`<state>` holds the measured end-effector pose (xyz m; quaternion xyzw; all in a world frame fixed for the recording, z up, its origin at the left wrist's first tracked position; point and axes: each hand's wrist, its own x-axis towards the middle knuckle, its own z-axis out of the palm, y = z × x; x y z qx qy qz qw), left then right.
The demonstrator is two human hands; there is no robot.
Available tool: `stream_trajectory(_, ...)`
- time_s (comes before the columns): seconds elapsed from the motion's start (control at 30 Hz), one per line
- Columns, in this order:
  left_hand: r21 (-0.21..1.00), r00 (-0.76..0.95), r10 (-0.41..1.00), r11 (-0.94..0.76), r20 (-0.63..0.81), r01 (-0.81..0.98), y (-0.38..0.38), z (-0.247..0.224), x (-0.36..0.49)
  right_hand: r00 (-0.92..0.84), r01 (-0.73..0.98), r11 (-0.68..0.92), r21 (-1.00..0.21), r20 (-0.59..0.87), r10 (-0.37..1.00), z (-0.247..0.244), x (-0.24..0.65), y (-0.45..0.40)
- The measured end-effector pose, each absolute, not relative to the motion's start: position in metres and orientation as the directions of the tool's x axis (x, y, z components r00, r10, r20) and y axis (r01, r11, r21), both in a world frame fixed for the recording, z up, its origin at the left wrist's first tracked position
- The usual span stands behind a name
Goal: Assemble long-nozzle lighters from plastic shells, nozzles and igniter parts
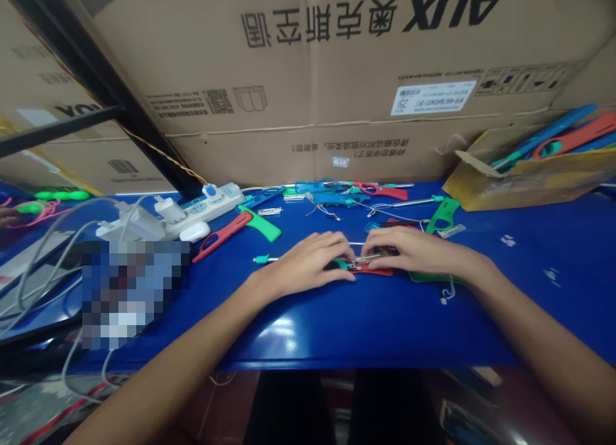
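Close together over the blue table, my two hands work on one long-stem utility lighter with a red shell [380, 271]. My left hand [312, 259] is closed around its stem side, where a metal rod with a green tip [262, 260] juts out to the left. Between my right thumb and fingers is a clear fuel tank [369, 258], held just over the red shell; my right hand [409, 249] is closed on it. Fingers partly hide the joint between the parts. Under my right wrist lies a green shell [423, 277] with a white wire [451, 288].
Red, green and blue lighter shells [264, 226] and stems lie along the back. An open carton of lighter parts [529, 176] stands at right. A power strip [206, 211] with chargers and cables fills the left, beside a blurred screen [135, 291]. A large cardboard box [289, 124] walls the back.
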<state>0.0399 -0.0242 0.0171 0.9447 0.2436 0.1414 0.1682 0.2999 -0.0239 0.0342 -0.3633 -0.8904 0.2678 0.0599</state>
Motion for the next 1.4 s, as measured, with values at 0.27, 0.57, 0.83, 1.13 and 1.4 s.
stream_trajectory(0.27,0.449,0.826,0.528,-0.797,0.195,0.404,-0.021,0.010,0.041,-0.723,0.634,0.635,-0.442,-0.048,0.689,0.036,0.292,-0.029)
stream_trajectory(0.57,0.497,0.807,0.560,-0.762,0.188,0.414,-0.020,0.007,0.042,-0.738,0.605,0.644,-0.469,-0.028,0.674,0.034,0.289,-0.028)
stream_trajectory(0.83,0.422,0.853,0.476,-0.833,0.215,0.358,-0.022,0.009,0.041,-0.732,0.618,0.635,-0.464,-0.047,0.679,0.038,0.290,-0.028)
stream_trajectory(1.13,0.402,0.857,0.468,-0.842,0.215,0.359,-0.022,0.009,0.041,-0.751,0.594,0.646,-0.479,-0.040,0.660,0.039,0.292,-0.027)
stream_trajectory(1.4,0.352,0.876,0.441,-0.865,0.195,0.357,-0.022,0.013,0.041,-0.774,0.573,0.675,-0.465,-0.034,0.633,0.036,0.293,-0.025)
